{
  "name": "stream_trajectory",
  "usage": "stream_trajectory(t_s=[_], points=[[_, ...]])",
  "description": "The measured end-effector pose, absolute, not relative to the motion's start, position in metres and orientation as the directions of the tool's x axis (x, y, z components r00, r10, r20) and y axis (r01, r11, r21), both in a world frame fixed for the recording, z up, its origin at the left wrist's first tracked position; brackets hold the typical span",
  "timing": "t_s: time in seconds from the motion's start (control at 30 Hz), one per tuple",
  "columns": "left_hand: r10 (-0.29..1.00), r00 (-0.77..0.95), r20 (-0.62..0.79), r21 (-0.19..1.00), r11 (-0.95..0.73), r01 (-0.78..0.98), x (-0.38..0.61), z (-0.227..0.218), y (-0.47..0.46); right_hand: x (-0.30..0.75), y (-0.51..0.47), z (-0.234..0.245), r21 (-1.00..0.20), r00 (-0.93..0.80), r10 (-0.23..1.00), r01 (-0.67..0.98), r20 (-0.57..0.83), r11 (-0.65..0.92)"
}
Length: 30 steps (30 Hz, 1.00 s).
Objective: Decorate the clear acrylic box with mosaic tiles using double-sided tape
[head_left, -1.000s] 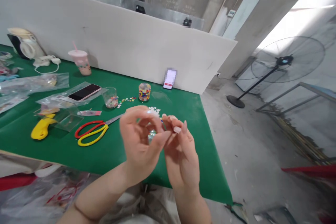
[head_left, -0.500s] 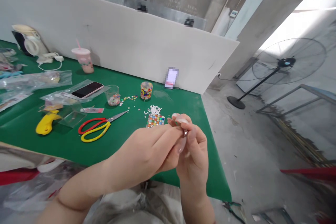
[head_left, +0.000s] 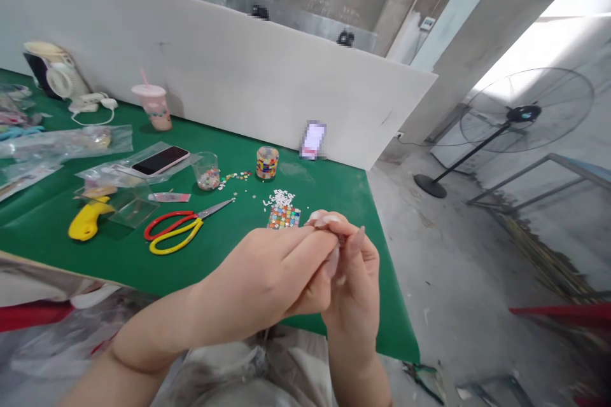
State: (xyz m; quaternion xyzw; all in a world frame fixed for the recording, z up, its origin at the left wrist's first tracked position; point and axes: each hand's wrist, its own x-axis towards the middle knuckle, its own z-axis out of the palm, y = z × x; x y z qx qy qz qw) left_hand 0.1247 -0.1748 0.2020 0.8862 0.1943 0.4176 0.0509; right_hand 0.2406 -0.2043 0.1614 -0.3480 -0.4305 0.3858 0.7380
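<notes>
My left hand [head_left: 267,280] and my right hand [head_left: 351,286] meet above the near edge of the green table [head_left: 334,194], fingertips pinched together on something tiny that I cannot make out. Just beyond them on the table lies a small sheet of coloured mosaic tiles [head_left: 283,217] with a heap of white bits [head_left: 278,197] behind it. Red-and-yellow scissors [head_left: 174,231] lie to the left of my hands.
A mosaic-covered jar [head_left: 266,162], a small glass of coloured bits [head_left: 207,171], a phone on plastic bags [head_left: 160,160], a yellow tool [head_left: 86,219], a pink cup [head_left: 154,106] and a white partition [head_left: 229,76] are on the table. A standing fan [head_left: 515,116] is on the concrete floor at right.
My hands moved from centre to the right and drew closer together, uncovering the mosaic sheet; the left fingers now overlap the right fingertips in a tight pinch.
</notes>
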Motion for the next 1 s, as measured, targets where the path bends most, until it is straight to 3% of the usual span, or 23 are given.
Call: stream_trajectory(t_s=[0.23,0.4,0.5,0.7,1.0], points=[[0.441,0.504,0.743,0.289,-0.890,0.352,0.124,0.196,-0.179,0.246,-0.207,0.163,-0.854,0.243,0.872,-0.209,0.426,0.476],[0.455,0.504,0.734,0.290,-0.881,0.372,0.126,0.201,-0.180,0.253,-0.208,0.164,-0.778,0.374,0.686,0.222,0.624,0.587],[0.459,0.514,0.724,0.300,-0.882,0.364,0.128,0.204,-0.180,0.258,-0.212,0.167,-0.703,0.270,0.659,0.415,0.702,0.578],[0.499,0.570,0.653,0.383,-0.867,0.319,0.126,0.207,-0.181,0.266,-0.219,0.178,-0.821,-0.011,0.855,0.274,0.518,0.501],[0.578,0.686,0.442,0.557,-0.776,0.296,0.117,0.214,-0.181,0.265,-0.218,0.177,-0.854,-0.046,0.867,0.153,0.496,0.497]])
